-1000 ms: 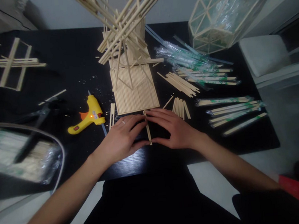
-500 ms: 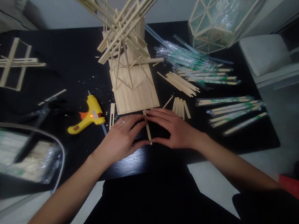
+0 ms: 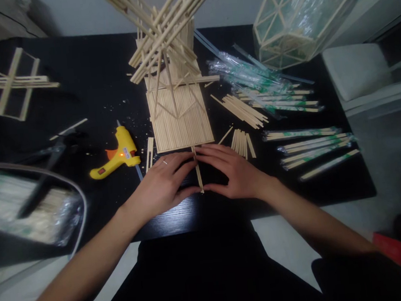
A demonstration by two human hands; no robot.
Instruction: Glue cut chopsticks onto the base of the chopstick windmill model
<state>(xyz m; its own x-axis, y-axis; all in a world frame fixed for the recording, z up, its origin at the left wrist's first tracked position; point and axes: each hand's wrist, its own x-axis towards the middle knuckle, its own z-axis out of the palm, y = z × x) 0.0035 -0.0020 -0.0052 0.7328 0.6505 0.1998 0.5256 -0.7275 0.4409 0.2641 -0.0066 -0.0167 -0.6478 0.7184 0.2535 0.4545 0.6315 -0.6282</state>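
My left hand (image 3: 169, 179) and my right hand (image 3: 232, 171) press from both sides on a narrow pair of wooden sticks (image 3: 198, 172) lying on the black table. Fingertips grip its far end and the thumbs its near end. Just beyond it stands a model built of wooden sticks (image 3: 183, 128), with a flat slatted base and crossed bundles rising above. Left of my left hand lies a yellow hot glue gun (image 3: 124, 150), its small orange light lit. Short cut sticks (image 3: 242, 142) lie beyond my right hand.
Wrapped chopsticks (image 3: 313, 146) and loose sticks (image 3: 241, 111) lie at right, near a faceted stick-framed shape (image 3: 281, 29). A crossed stick frame (image 3: 20, 85) is at far left. A bag of wrapped sticks (image 3: 24, 205) is at the left edge. The black table's (image 3: 175, 219) front edge is close to me.
The view has shifted very slightly. Both hands keep the same hold on the pair of sticks, and nothing else has visibly moved.
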